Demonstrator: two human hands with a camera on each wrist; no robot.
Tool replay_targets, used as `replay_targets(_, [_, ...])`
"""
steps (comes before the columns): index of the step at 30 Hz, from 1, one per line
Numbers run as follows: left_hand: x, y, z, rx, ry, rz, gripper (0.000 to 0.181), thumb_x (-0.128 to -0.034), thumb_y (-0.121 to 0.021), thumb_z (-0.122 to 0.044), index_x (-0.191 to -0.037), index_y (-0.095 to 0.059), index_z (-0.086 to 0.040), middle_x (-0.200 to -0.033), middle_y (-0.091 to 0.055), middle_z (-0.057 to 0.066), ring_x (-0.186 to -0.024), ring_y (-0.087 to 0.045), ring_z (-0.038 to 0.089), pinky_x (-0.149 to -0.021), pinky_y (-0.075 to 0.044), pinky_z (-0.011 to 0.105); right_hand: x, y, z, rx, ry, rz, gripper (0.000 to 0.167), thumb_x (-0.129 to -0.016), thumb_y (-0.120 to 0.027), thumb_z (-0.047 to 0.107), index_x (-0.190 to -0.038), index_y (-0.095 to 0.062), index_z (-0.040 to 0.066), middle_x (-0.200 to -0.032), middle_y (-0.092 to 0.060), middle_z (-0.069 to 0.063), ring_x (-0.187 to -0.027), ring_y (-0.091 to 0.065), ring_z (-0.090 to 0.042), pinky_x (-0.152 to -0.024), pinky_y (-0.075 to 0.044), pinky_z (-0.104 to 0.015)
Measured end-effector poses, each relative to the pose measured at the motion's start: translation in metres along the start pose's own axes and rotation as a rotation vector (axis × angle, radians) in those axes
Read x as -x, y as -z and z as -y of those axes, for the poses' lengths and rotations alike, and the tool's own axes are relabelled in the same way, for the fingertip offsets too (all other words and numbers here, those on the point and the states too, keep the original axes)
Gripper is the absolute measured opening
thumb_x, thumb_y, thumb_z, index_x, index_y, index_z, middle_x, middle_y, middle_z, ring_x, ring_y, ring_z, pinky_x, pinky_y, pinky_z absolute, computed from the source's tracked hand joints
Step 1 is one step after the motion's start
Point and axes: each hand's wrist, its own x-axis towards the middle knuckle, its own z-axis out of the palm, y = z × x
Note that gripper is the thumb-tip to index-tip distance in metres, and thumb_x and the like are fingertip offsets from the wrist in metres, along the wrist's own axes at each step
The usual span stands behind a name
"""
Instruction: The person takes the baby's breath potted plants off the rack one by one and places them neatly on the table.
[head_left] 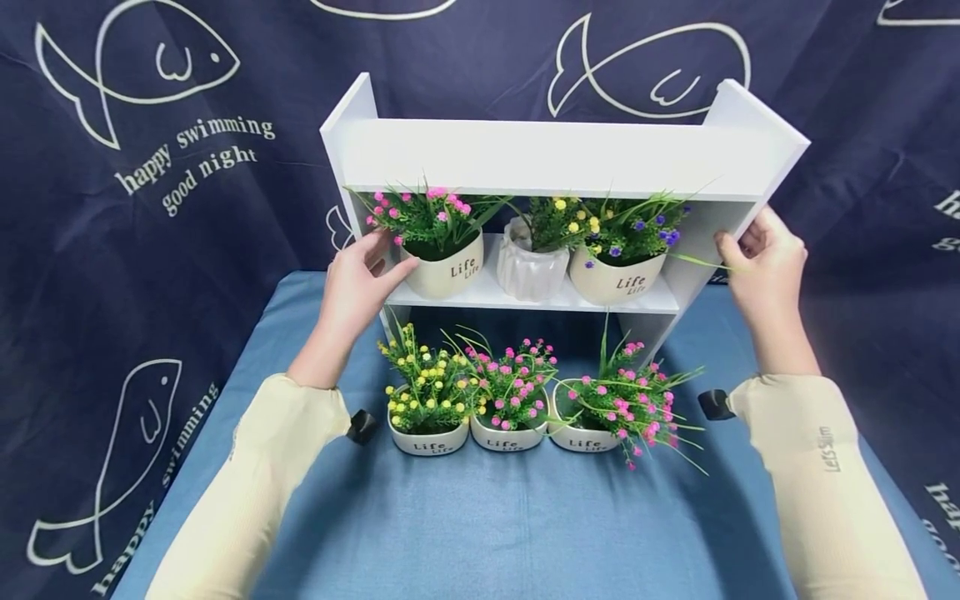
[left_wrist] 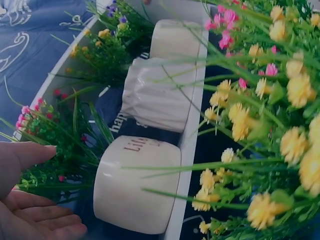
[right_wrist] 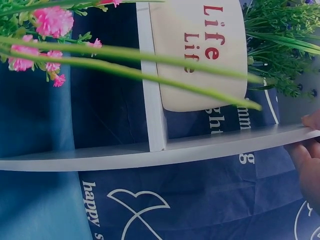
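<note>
A white two-level shelf rack [head_left: 540,158] stands on the blue cloth. On its middle board are a cream pot of pink flowers [head_left: 446,267], a white ribbed pot [head_left: 531,265] and a cream pot of yellow and purple flowers [head_left: 622,279]. My left hand [head_left: 356,279] is at the rack's left end, thumb toward the pink-flower pot; in the left wrist view its fingers [left_wrist: 47,212] are loosely extended beside the leaves, apart from the pot. With thumb inside and fingers outside, my right hand [head_left: 768,262] grips the right side panel [right_wrist: 225,145].
Before the rack stand three low cream pots in a row: yellow flowers [head_left: 427,446], pink flowers [head_left: 508,437] and more pink flowers [head_left: 585,440] leaning right. Behind hangs a dark blue curtain [head_left: 480,67] with fish drawings. Blue cloth [head_left: 495,525] covers the table.
</note>
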Motion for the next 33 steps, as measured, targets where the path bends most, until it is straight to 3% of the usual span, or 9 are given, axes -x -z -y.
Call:
replay_targets(6, [-0.01, 0.0, 0.003, -0.182, 0.061, 0.129, 0.07, -0.0899, -0.068, -0.035, -0.145, -0.042, -0.001, -0.146, -0.046, 0.022, -0.132, -0.048, 0.037, -0.109, -0.042, 0.046, 0.001, 0.0, 0.0, -0.006, -0.007, 0.003, 0.034, -0.088, -0.06, 0.002, -0.121, -0.065, 0.011, -0.105, -0.069, 0.013, -0.09, -0.061, 0.013, -0.079, -0.049, -0.005])
replay_targets(9, [-0.014, -0.003, 0.006, -0.249, 0.07, 0.175, 0.068, -0.0895, -0.067, -0.038, -0.142, -0.044, -0.001, -0.137, -0.054, 0.023, -0.117, -0.055, 0.038, -0.099, -0.046, 0.047, 0.002, -0.001, -0.001, -0.017, -0.002, 0.008, 0.034, -0.088, -0.06, 0.001, -0.12, -0.065, 0.01, -0.103, -0.069, 0.014, -0.089, -0.061, 0.013, -0.078, -0.049, -0.004])
replay_targets(11, [-0.016, -0.006, 0.008, -0.268, 0.072, 0.19, 0.069, -0.0891, -0.067, -0.039, -0.143, -0.043, -0.002, -0.138, -0.053, 0.022, -0.118, -0.053, 0.037, -0.099, -0.045, 0.048, 0.002, -0.002, 0.0, -0.018, 0.001, 0.01, 0.034, -0.088, -0.06, 0.001, -0.12, -0.065, 0.01, -0.103, -0.069, 0.014, -0.089, -0.061, 0.013, -0.078, -0.048, -0.004])
replay_targets(16, [-0.023, -0.015, 0.011, -0.263, 0.077, 0.202, 0.08, -0.0878, -0.069, -0.039, -0.149, -0.032, -0.004, -0.148, -0.044, 0.02, -0.134, -0.043, 0.037, -0.112, -0.037, 0.049, 0.001, -0.001, 0.0, -0.009, 0.002, 0.002, 0.034, -0.088, -0.06, 0.001, -0.12, -0.065, 0.01, -0.104, -0.069, 0.014, -0.09, -0.061, 0.013, -0.079, -0.049, -0.005])
replay_targets(23, [-0.028, -0.025, 0.018, -0.238, 0.108, 0.194, 0.087, -0.0837, -0.073, -0.041, -0.149, -0.029, -0.005, -0.141, -0.05, 0.02, -0.126, -0.05, 0.036, -0.107, -0.041, 0.048, 0.002, -0.001, -0.001, 0.012, -0.007, 0.004, 0.034, -0.089, -0.06, 0.004, -0.122, -0.064, 0.011, -0.108, -0.069, 0.011, -0.09, -0.06, 0.014, -0.078, -0.048, -0.004])
replay_targets(33, [-0.037, -0.031, 0.018, -0.242, 0.015, 0.151, 0.088, -0.0794, -0.076, -0.043, -0.148, -0.035, -0.008, -0.139, -0.053, 0.017, -0.124, -0.053, 0.034, -0.105, -0.043, 0.047, 0.001, -0.001, 0.0, 0.013, -0.001, -0.011, 0.034, -0.088, -0.06, 0.003, -0.122, -0.065, 0.011, -0.112, -0.071, 0.006, -0.092, -0.061, 0.013, -0.081, -0.049, -0.006])
